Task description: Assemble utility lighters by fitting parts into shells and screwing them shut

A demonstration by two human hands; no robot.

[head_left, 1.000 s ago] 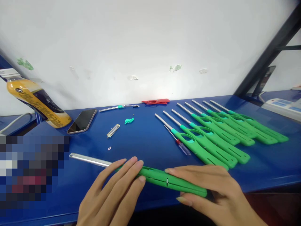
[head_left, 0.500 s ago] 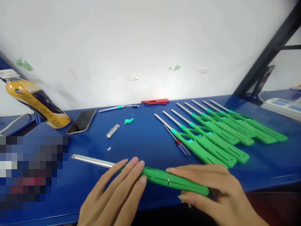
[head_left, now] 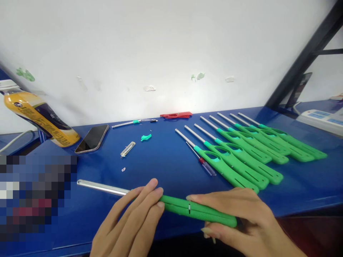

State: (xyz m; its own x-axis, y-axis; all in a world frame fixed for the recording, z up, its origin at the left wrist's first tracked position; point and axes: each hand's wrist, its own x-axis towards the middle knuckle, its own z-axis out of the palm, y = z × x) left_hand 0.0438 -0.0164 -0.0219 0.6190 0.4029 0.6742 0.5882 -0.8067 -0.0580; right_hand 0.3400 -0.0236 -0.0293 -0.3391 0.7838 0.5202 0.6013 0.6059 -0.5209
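Your left hand [head_left: 128,221] grips lighter [head_left: 177,207] near rod [head_left: 103,187] | your right hand [head_left: 245,214] grips handle end [head_left: 226,218] | screwdriver [head_left: 207,167] beyond right hand

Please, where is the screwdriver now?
In the head view, right of centre: the screwdriver lies on the blue table, alongside the leftmost green lighter of the row.

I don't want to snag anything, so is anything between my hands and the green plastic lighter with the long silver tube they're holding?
Nothing visible: the left hand and right hand both appear directly on the green plastic lighter. The clear screwdriver with a red collar lies beyond them on the blue tabletop, not between.
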